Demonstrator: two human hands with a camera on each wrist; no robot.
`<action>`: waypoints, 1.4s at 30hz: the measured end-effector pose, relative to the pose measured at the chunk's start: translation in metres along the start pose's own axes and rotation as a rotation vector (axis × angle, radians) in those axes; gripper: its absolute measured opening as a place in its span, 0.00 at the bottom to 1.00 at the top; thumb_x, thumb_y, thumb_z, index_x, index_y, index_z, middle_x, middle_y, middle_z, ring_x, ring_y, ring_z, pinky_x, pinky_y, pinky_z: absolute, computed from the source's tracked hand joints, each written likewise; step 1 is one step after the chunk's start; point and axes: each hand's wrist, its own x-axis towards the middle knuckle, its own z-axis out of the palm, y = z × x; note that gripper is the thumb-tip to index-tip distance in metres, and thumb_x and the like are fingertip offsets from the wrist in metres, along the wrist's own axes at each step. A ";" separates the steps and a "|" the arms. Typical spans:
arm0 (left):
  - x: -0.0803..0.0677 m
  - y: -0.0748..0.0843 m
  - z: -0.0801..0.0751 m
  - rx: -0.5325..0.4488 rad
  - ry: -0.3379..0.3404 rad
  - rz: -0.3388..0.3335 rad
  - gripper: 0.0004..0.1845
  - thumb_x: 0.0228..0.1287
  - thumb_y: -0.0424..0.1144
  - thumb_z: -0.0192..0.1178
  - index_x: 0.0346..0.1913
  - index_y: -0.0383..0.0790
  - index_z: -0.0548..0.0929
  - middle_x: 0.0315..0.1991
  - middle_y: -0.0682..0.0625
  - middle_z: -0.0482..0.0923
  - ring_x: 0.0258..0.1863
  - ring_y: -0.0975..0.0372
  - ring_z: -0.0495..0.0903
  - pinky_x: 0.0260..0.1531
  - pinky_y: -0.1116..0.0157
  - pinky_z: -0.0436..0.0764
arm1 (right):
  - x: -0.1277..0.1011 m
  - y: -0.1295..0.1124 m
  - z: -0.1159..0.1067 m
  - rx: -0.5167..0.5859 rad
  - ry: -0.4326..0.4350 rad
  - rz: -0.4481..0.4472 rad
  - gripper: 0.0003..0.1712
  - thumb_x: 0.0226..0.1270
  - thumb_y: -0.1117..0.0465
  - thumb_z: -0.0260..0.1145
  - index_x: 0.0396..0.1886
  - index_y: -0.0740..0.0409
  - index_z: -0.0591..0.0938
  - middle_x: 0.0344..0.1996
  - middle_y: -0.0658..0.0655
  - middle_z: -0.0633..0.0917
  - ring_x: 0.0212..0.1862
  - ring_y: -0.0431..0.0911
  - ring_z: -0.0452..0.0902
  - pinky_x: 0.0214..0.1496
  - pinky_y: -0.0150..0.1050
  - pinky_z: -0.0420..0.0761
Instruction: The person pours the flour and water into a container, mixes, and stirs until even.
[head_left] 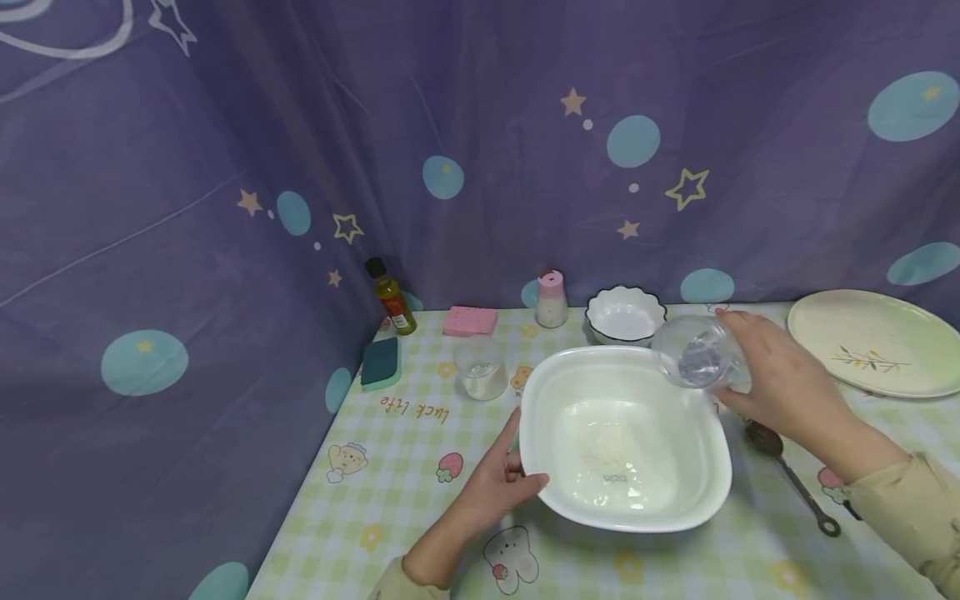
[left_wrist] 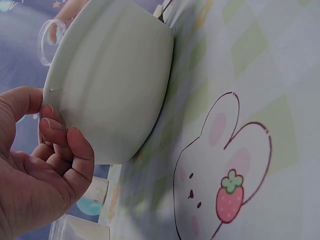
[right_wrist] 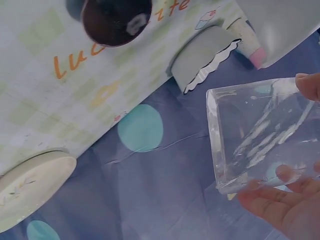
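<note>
- Pouring was, in my judgement, the step in hand: the right hand (head_left: 780, 379) grasped a clear glass (head_left: 697, 354) around its side and held it tipped, with the mouth over the far right corner of the white basin (head_left: 705, 492).
- Fingers (right_wrist: 280, 197) of this hand were curled on the glass wall in the right wrist view, and I could not tell if liquid remained inside.
- Left hand (head_left: 498, 479) held the near left rim of the basin, the thumb on top and the fingers (left_wrist: 75, 150) bent under the edge, so the basin was steadied on the table (head_left: 405, 517).
- Basin already held some pale liquid at the bottom; small grey writing was there, too small to read.
- Next move, as I judge it, called for the glass to be brought upright and put down on a free place beside the basin, while the left hand kept its grip.
- Spoon (head_left: 787, 471) lay just below the right hand on the cloth.
- Second glass (head_left: 480, 367) stood beyond the left hand, and near it the cloth carried orange letters, upside down to the person, which read "luck life" or "luck lite".
- Bottle (head_left: 390, 298) at the far left corner had a red label that I could not read.
</note>
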 end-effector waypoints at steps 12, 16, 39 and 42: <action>0.000 -0.001 0.000 -0.010 -0.003 0.005 0.52 0.63 0.31 0.64 0.79 0.56 0.41 0.42 0.30 0.82 0.23 0.61 0.73 0.23 0.74 0.72 | -0.002 0.016 -0.002 0.049 -0.068 0.230 0.59 0.36 0.60 0.82 0.69 0.68 0.62 0.55 0.74 0.73 0.51 0.70 0.71 0.42 0.68 0.72; -0.001 0.000 0.000 -0.009 0.000 0.001 0.52 0.63 0.31 0.64 0.79 0.54 0.41 0.42 0.30 0.82 0.23 0.62 0.74 0.23 0.74 0.72 | -0.004 0.025 0.001 0.082 -0.048 0.269 0.61 0.37 0.58 0.83 0.70 0.68 0.59 0.56 0.75 0.72 0.49 0.71 0.72 0.38 0.69 0.72; 0.000 -0.004 0.000 -0.041 -0.005 -0.003 0.51 0.63 0.32 0.65 0.79 0.54 0.42 0.44 0.27 0.81 0.24 0.61 0.75 0.24 0.73 0.72 | -0.018 0.069 0.029 0.458 -0.055 0.595 0.63 0.56 0.50 0.76 0.77 0.58 0.42 0.65 0.75 0.66 0.59 0.75 0.63 0.52 0.71 0.66; 0.000 -0.004 0.000 -0.036 -0.001 -0.003 0.51 0.63 0.32 0.65 0.79 0.54 0.42 0.44 0.28 0.81 0.23 0.61 0.73 0.24 0.73 0.71 | -0.019 0.072 0.034 0.480 -0.069 0.614 0.63 0.56 0.49 0.76 0.77 0.58 0.42 0.65 0.75 0.65 0.60 0.76 0.62 0.53 0.72 0.65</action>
